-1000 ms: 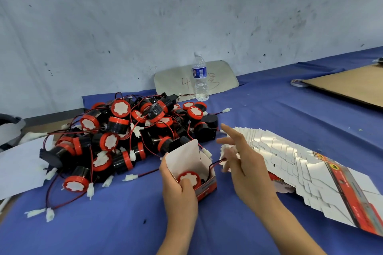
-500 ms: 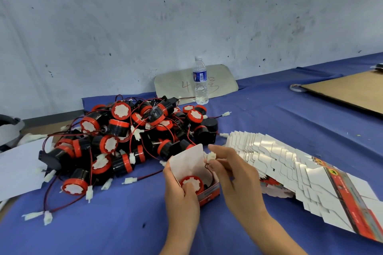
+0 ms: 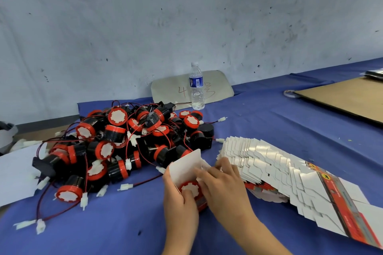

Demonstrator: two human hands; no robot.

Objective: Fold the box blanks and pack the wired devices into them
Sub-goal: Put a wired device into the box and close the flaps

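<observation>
Just right of device pile (image 3: 124,147): open box (image 3: 187,168), mouth up, lid flap standing on far side. Left hand (image 3: 179,203) grips box, thumb on seated device (image 3: 189,189). Right hand (image 3: 222,180), nearer remaining opening, fingers curled inside mouth, probably tucking wire; what it pinches cannot be told.

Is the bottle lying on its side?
No, the bottle stands upright on the table, behind the pile of devices.

Small packing workshop: long bench under blue cloth (image 3: 269,130), scuffed bare wall (image 3: 186,16), bulk heap of wired devices (image 3: 124,141) beyond the fingers, fanned box blanks (image 3: 290,172) right of them, cardboard sheet (image 3: 348,97).
</observation>
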